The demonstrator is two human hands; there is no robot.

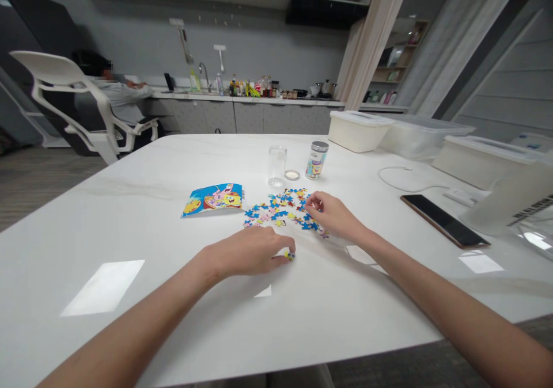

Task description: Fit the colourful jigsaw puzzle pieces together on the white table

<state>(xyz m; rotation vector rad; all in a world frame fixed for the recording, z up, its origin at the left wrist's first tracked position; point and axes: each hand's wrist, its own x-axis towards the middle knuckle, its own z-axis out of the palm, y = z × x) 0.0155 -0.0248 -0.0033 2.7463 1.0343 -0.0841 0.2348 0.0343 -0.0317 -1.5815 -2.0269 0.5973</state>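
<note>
My left hand rests low over the white table, thumb and forefinger closed on a small yellow and blue puzzle piece. Beyond it lies a spread of loose puzzle pieces, mostly blue with pink and yellow. At the right side of this spread is my right hand, its fingers curled together; whether a piece is between them is hidden. A folded picture sheet with cartoon figures stands slightly bowed to the left of the pieces.
Behind the pieces stand an open clear jar, a lid and a printed can. A phone, a white cable and lidded bins occupy the right side. Another person sits at the back left beside a white chair.
</note>
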